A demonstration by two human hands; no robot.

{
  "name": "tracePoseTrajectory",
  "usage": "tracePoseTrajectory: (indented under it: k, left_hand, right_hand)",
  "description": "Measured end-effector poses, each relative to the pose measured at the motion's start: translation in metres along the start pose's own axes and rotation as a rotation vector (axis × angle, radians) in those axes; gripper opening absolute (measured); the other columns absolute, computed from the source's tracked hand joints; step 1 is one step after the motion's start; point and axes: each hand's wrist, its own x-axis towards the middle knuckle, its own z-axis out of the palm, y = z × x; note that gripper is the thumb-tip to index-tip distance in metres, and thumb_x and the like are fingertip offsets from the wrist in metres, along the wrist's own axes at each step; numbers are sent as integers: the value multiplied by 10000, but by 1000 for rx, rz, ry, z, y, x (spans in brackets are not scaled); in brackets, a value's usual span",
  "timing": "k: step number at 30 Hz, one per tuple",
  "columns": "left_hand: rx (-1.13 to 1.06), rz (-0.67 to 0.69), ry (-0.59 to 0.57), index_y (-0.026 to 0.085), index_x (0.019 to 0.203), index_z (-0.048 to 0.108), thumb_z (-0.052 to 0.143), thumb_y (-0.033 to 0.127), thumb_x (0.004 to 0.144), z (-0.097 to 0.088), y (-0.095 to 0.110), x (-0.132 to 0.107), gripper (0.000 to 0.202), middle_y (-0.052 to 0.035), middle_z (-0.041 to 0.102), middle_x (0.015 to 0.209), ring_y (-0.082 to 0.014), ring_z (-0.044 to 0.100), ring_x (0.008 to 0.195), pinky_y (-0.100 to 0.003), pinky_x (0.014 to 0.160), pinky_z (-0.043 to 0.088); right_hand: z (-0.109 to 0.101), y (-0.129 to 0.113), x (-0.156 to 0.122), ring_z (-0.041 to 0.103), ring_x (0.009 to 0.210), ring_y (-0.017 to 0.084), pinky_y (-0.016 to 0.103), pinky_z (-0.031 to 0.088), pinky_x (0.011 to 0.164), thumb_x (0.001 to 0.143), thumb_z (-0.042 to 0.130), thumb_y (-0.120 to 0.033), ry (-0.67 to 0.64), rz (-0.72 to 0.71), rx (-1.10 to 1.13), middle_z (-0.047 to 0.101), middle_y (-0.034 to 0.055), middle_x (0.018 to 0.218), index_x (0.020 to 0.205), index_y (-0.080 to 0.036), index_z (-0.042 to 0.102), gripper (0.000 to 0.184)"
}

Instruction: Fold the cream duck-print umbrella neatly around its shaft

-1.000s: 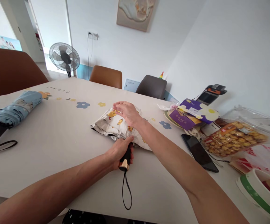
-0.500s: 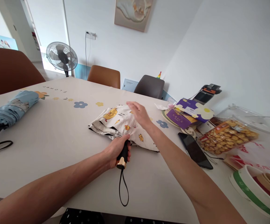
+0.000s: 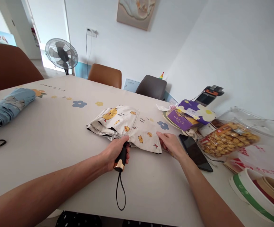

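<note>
A white umbrella [image 3: 129,123] printed with yellow cartoon ducks lies collapsed on the table, its canopy loose and spread in folds. My left hand [image 3: 115,152] is wrapped round its black handle, thumb up against the canopy. A gold cap and a black wrist strap [image 3: 121,194] show below that hand. At the canopy's right edge, the fingers of my right hand [image 3: 171,143] are curled and pinch the fabric; their tips are partly hidden. A blue umbrella [image 3: 11,105], folded into a bundle, lies on the far left, its black handle cut off by the frame.
On the right are a black phone [image 3: 195,153], a purple tissue box [image 3: 186,115], a clear tub of round snacks [image 3: 231,137] and stacked paper bowls [image 3: 247,189]. Chairs [image 3: 105,75] and a standing fan [image 3: 61,54] are beyond the table [image 3: 56,151].
My right hand has moved from atop the canopy to its right edge, near the phone, and its fingers have closed there. My left hand still grips the handle. The view has shifted slightly.
</note>
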Motion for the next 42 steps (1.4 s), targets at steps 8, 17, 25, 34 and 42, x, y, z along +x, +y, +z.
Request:
tracePoseTrajectory:
  k: [8, 17, 25, 34, 42]
  left_hand:
    - [-2, -14, 14, 164, 714, 475, 553, 449, 773, 0, 0, 0, 301, 33, 488, 588, -80, 461, 435, -219, 380, 410]
    - [2, -13, 6, 163, 710, 473, 562, 455, 769, -1, -1, -1, 311, 37, 482, 584, -81, 463, 442, -219, 384, 410]
    - [-5, -38, -2, 162, 696, 465, 524, 438, 797, 2, 3, -2, 300, 36, 475, 586, -79, 460, 437, -216, 381, 406]
    - [-21, -59, -22, 167, 685, 461, 487, 394, 782, 1, 5, 0, 248, 30, 475, 579, -85, 458, 415, -221, 371, 399]
    - [-89, -119, -47, 159, 684, 484, 513, 353, 730, 3, 9, -4, 201, 29, 483, 578, -89, 467, 410, -224, 375, 404]
  right_hand:
    - [4, -15, -13, 344, 390, 85, 215, 239, 362, 672, 626, -423, 0, 58, 280, 420, -55, 471, 632, -188, 526, 259]
    - [-3, -16, -15, 452, 520, 101, 208, 367, 473, 652, 672, -333, 200, -40, 633, 472, -45, 563, 607, -185, 539, 203]
    - [-5, -57, -7, 521, 474, 113, 214, 409, 406, 699, 617, -245, -34, 168, 1026, 588, -36, 608, 730, -195, 574, 73]
    - [37, -153, 17, 549, 497, 119, 269, 514, 530, 745, 554, -179, -203, -72, 1145, 577, -22, 579, 682, -172, 539, 65]
    - [70, -173, 23, 579, 529, 136, 305, 539, 546, 746, 537, -176, -245, -140, 1025, 606, -16, 593, 684, -170, 546, 63]
